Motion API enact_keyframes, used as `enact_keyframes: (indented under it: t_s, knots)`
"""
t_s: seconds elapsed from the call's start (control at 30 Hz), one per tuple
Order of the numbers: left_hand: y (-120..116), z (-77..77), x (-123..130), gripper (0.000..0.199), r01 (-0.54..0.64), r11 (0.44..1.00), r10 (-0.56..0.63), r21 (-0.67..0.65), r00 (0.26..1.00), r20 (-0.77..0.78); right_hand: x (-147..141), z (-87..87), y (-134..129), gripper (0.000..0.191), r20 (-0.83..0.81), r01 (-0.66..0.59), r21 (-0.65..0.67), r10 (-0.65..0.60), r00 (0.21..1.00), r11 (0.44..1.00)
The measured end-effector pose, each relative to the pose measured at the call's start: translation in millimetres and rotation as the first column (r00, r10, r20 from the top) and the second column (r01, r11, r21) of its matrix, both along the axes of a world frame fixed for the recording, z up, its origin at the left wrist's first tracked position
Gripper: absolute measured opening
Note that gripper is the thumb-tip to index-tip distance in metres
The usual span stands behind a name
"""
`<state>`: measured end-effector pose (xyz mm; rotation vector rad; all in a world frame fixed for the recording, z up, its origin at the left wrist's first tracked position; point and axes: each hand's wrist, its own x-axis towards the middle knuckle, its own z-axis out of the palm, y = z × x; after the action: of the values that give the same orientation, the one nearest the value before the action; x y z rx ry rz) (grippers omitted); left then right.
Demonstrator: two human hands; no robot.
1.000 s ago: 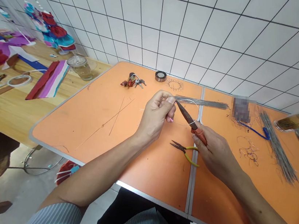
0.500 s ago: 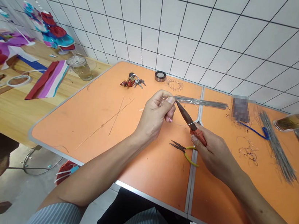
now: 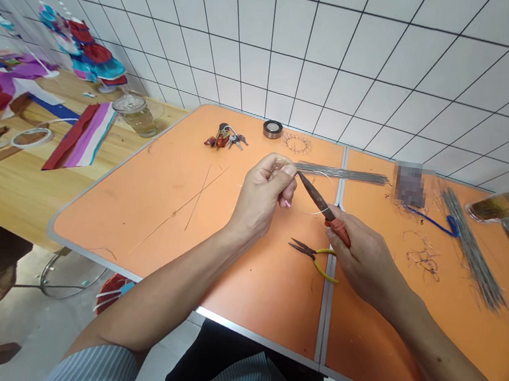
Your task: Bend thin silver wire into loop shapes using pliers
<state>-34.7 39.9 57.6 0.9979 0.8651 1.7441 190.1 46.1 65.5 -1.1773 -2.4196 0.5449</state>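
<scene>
My left hand (image 3: 264, 193) pinches a thin wire (image 3: 333, 188) that curves in a loop toward the right. My right hand (image 3: 362, 247) is closed round the red handles of long-nosed pliers (image 3: 313, 197). Their dark tips meet the wire right beside my left fingertips. Below the hands, yellow-handled pliers (image 3: 317, 256) lie on the orange table (image 3: 267, 305) with their jaws apart. Behind my hands lies a bundle of straight wires (image 3: 354, 175). Single wires (image 3: 194, 198) cross on the table to the left.
Keys (image 3: 235, 139), a tape roll (image 3: 272, 130) and a wire ring (image 3: 297, 143) lie at the back. On the right are a wire bundle (image 3: 474, 250), tangled wires (image 3: 423, 263) and a cup (image 3: 498, 207). A lidded glass (image 3: 137, 115) and fabric strips (image 3: 81, 136) are left.
The wire loop has shifted slightly beside the pliers, and my right hand has moved a little. My left hand keeps its pinch in nearly the same place.
</scene>
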Motion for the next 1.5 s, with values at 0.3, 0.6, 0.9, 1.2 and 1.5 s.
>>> enact_keyframes:
  t_s: [0.3,0.6,0.9,1.2,1.5]
  knots:
    - [2,0.3,0,0.031,0.051,0.997,-0.053,0.058,0.998,0.033,5,-18.4,4,0.048,0.110,0.051,0.419,-0.106,0.988,0.907]
    - [5,1.6,2,0.038,0.111,0.986,-0.116,0.125,0.992,0.038,11,-19.3,8,0.056,0.166,0.016,0.688,-0.178,0.970,0.725]
    - [4,1.4,1,0.038,0.098,0.989,-0.101,0.107,0.995,0.021,11,-21.2,7,0.055,0.150,0.021,0.676,-0.165,0.975,0.737]
    - [4,1.8,1,0.040,0.089,0.992,-0.089,0.086,0.996,0.001,10,-26.4,6,0.048,0.132,0.047,0.552,-0.143,0.981,0.833]
    - [2,0.0,1,0.033,0.067,0.996,-0.067,0.066,0.998,0.005,9,-27.7,6,0.046,0.082,0.025,0.482,-0.074,0.994,0.876]
